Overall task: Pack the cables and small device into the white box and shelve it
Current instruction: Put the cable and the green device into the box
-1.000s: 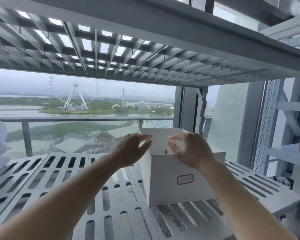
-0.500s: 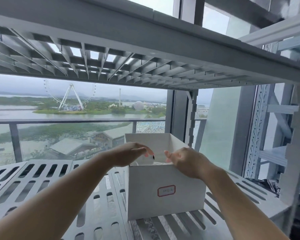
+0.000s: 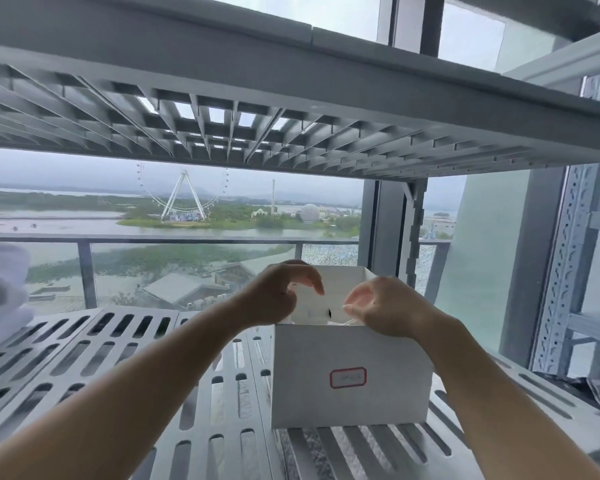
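The white box stands on the grey slotted shelf, open at the top, with a red-framed label on its near face. Inside I glimpse white contents with a small dark spot and thin white cable strands near the front rim; the rest is hidden. My left hand hovers over the box's left rear, fingers curled and apart. My right hand hangs over the front right rim, thumb close to the cable strands, holding nothing that I can make out.
A second grey shelf runs low overhead. A perforated metal upright stands to the right. White rolled fabric sits at the shelf's far left. Behind the shelf is a window with a balcony rail.
Both hands have lifted off the box rim and now hover just above the opening. The view has shifted, so the box sits nearer and lower in frame.
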Demonstrator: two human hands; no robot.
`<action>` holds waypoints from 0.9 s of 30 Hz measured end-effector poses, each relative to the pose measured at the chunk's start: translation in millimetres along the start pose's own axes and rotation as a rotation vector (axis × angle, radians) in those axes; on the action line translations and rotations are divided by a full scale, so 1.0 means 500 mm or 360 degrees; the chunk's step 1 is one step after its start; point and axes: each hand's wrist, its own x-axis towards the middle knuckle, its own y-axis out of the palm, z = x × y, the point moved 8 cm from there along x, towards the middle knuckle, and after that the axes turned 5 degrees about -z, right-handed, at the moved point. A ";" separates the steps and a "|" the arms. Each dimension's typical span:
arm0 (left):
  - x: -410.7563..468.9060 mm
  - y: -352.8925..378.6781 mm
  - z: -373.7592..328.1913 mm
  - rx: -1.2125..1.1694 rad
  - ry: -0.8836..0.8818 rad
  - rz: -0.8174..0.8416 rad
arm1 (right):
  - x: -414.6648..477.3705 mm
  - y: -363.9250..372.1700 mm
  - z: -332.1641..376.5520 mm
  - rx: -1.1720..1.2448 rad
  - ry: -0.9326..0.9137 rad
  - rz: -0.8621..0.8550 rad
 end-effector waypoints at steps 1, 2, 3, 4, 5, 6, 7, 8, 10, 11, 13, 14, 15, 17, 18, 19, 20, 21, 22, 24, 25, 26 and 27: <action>0.001 -0.001 0.000 0.0001 -0.0022 -0.0011 | 0.002 -0.003 -0.002 0.0002 -0.0003 -0.0001; 0.003 0.000 0.001 -0.0026 -0.0049 -0.0007 | 0.004 -0.006 -0.004 0.0007 -0.0007 -0.0005; 0.005 0.006 0.002 -0.0086 -0.0080 0.0030 | 0.006 -0.007 -0.005 0.0011 -0.0014 -0.0009; 0.006 0.018 0.004 -0.0159 -0.0116 0.0111 | 0.007 -0.008 -0.006 0.0014 -0.0022 -0.0011; 0.006 0.033 0.005 -0.0218 -0.0159 0.0228 | 0.008 -0.006 -0.007 0.0019 -0.0028 -0.0012; 0.004 0.047 0.005 -0.0244 -0.0194 0.0349 | 0.008 -0.005 -0.009 0.0024 -0.0033 -0.0010; 0.004 0.059 0.006 -0.0223 -0.0216 0.0447 | 0.009 -0.003 -0.009 0.0028 -0.0039 -0.0006; 0.006 0.067 0.007 -0.0161 -0.0223 0.0518 | 0.010 -0.002 -0.010 0.0035 -0.0046 -0.0004; 0.010 0.078 0.010 -0.0010 -0.0215 0.0606 | 0.011 -0.002 -0.011 0.0052 -0.0059 -0.0005; 0.012 0.081 0.010 0.0034 -0.0205 0.0623 | 0.012 -0.003 -0.012 0.0057 -0.0066 -0.0006; 0.014 0.078 0.013 0.0084 -0.0190 0.0588 | 0.012 -0.003 -0.012 0.0066 -0.0085 -0.0007; 0.015 0.073 0.015 0.0118 -0.0185 0.0536 | 0.013 -0.003 -0.011 0.0071 -0.0098 -0.0011; 0.016 0.066 0.018 0.0153 -0.0180 0.0475 | 0.013 -0.002 -0.008 0.0074 -0.0111 -0.0018; 0.015 0.047 0.022 0.0203 -0.0148 0.0333 | 0.014 -0.001 0.002 0.0086 -0.0141 -0.0033; 0.013 0.036 0.021 0.0221 -0.0120 0.0252 | 0.015 -0.001 0.011 0.0095 -0.0165 -0.0046; 0.011 0.023 0.021 0.0237 -0.0096 0.0179 | 0.017 -0.001 0.024 0.0105 -0.0195 -0.0067; 0.006 0.010 0.022 0.0250 -0.0082 0.0121 | 0.019 -0.001 0.038 0.0116 -0.0223 -0.0094; 0.000 -0.004 0.026 0.0259 -0.0085 0.0079 | 0.021 -0.001 0.054 0.0129 -0.0247 -0.0118; -0.009 -0.019 0.033 0.0271 -0.0100 0.0055 | 0.024 0.001 0.072 0.0138 -0.0271 -0.0132; -0.033 -0.051 0.054 0.0338 -0.0143 0.0047 | 0.031 0.012 0.115 0.0142 -0.0343 -0.0140; -0.048 -0.069 0.067 0.0388 -0.0161 0.0054 | 0.034 0.019 0.139 0.0142 -0.0386 -0.0146; -0.065 -0.087 0.080 0.0435 -0.0175 0.0059 | 0.038 0.025 0.164 0.0146 -0.0428 -0.0158; -0.084 -0.107 0.096 0.0480 -0.0194 0.0061 | 0.042 0.032 0.190 0.0157 -0.0469 -0.0174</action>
